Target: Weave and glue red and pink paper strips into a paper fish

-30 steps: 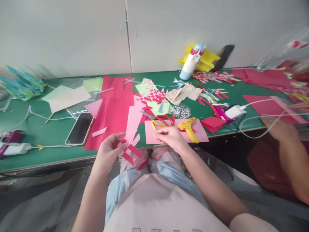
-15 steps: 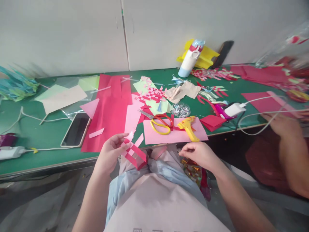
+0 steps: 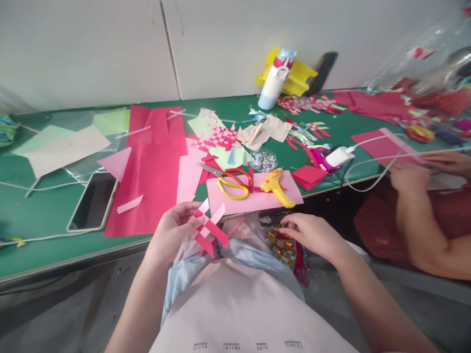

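Observation:
My left hand (image 3: 177, 229) pinches a woven paper piece (image 3: 208, 229) of red and pale pink strips, held over my lap with its loose ends spreading to the right. Nothing shows in my right hand (image 3: 307, 231), whose fingers are apart and slightly curled, just off the table edge. Between and beyond my hands, a pink sheet (image 3: 221, 206) carries scissors (image 3: 235, 184) with red and yellow handles and a yellow glue gun (image 3: 276, 188). A dish of sequins (image 3: 263, 160) lies behind them.
Large red sheets (image 3: 147, 186) and a phone (image 3: 92, 202) lie at left. A bottle (image 3: 276, 81) stands at the back. A white plug (image 3: 339, 157) with cables sits at right, near another person's hands (image 3: 410, 177). Woven pieces (image 3: 221, 136) lie mid-table.
The view has shifted rightward. The woven piece has turned in my left hand, its red strip ends now spread apart. My right hand's fingers have opened a little.

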### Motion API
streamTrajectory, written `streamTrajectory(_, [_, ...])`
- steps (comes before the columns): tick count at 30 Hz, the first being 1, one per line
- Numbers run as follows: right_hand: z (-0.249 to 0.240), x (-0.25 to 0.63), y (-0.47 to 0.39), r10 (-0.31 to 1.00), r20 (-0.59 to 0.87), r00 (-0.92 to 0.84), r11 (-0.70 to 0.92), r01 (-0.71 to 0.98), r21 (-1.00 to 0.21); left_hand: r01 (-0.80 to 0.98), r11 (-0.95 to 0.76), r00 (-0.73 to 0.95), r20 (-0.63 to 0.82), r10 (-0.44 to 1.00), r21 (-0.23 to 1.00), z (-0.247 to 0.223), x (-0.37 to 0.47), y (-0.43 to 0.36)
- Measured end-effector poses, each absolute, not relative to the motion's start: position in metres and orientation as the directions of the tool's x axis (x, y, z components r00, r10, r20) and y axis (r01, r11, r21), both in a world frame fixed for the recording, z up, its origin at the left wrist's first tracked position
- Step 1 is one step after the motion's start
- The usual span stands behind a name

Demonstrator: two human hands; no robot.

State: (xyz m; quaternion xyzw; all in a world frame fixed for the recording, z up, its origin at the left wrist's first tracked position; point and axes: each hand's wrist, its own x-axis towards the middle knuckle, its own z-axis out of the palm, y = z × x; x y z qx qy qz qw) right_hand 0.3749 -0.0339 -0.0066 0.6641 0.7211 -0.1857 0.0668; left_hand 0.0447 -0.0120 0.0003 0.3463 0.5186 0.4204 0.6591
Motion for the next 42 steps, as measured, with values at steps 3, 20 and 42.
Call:
streamTrajectory(3, [0.002,0.367,-0.030,0.949,-0.303,-0.086,-0.002,0.960,-0.279,-0.192,0.410,0.103,-0.397,0.912,0.892,0.001,0.047,-0.011])
streamTrajectory(20, [0.010,0.270,0.001,0.742,0.310,-0.594,0.661,0.727,-0.188,0.141,0.105,-0.121,-0.088,0.989,0.984,0.008,0.045,-0.014])
streamTrajectory(42, [0.009,0.245,0.009,0.878,-0.108,-0.467,0.027,0.273,-0.962,-0.159,0.234,-0.039,-0.243,0.969,0.959,0.007,0.053,-0.004])
